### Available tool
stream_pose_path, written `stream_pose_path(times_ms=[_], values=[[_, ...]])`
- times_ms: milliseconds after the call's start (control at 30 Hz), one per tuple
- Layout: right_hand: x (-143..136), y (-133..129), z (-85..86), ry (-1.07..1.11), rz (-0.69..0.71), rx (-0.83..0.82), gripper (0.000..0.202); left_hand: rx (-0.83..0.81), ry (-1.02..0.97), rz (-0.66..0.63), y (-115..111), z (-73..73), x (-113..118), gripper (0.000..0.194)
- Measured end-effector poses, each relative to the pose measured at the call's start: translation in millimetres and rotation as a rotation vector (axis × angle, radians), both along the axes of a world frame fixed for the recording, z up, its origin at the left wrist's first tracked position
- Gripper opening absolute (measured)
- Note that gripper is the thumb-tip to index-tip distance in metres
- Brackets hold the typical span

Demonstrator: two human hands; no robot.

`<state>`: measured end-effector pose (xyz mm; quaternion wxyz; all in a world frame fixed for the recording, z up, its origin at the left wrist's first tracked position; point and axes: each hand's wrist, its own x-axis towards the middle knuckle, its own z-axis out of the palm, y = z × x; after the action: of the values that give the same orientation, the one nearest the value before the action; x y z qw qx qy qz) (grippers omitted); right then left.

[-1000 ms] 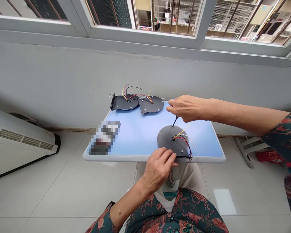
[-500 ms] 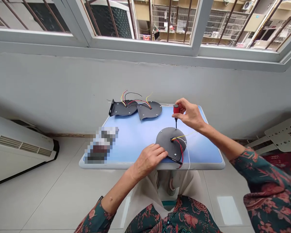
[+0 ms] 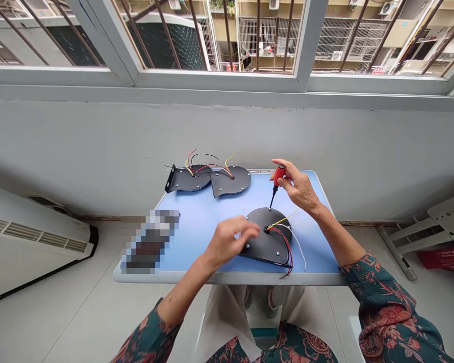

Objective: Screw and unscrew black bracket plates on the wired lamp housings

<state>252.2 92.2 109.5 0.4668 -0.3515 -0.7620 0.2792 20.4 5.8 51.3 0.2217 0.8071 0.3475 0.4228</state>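
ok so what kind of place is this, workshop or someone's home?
Most likely a home, probably an enclosed balcony: barred windows face apartment blocks, the floor is tiled, and the work sits on a small blue folding table. The right hand holds a red screwdriver over a dark round plate.

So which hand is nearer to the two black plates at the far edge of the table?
Left. The left hand hovers nearer the two black plates; the right hand holds the red screwdriver.
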Motion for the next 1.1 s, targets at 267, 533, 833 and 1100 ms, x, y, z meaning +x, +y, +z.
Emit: stream_pose_path(times_ms=[267,533,833,1100], values=[[-4,-1,-7.3,0.0,0.04,0.1,0.049,-0.562,-0.645,0.118,86,-16.7,52,0.018],[-2,-8,-23.3,0.048,-0.138,0.161,0.034,-0.522,-0.386,-0.023,79,-25.2,57,0.014],[-5,-15,-14.4,-0.112,-0.239,0.287,0.037,-0.512,-0.369,-0.065,75,-21.3,57,0.018],[-5,-11,-13.1,-0.168,-0.286,0.583,0.034,-0.524,-0.363,-0.019,74,-18.7,60,0.01]])
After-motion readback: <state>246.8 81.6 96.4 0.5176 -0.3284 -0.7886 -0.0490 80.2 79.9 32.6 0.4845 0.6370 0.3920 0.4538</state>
